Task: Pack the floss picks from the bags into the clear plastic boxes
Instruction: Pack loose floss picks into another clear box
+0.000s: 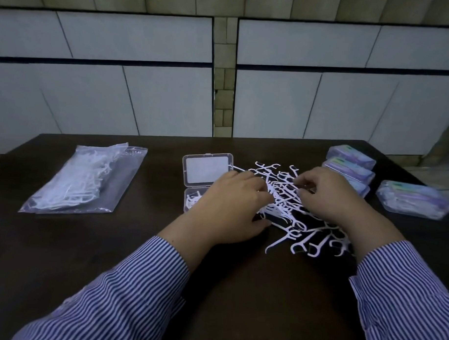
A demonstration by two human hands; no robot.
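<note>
A heap of loose white floss picks [302,233] lies on the dark table [88,241], right of centre. My left hand [227,208] holds a bunch of picks over the heap, fingers curled round them. My right hand [327,193] pinches a single pick at the top of the heap. An open clear plastic box [207,170] stands just left of my left hand; its lid is flipped back and its base [192,198] holds a few picks, partly hidden by my hand. Clear bags of floss picks [83,180] lie at the left.
Several closed, filled clear boxes [351,164] sit stacked at the back right, and one more filled box [413,202] lies near the right edge. A tiled wall stands behind the table. The table's near side is bare dark wood.
</note>
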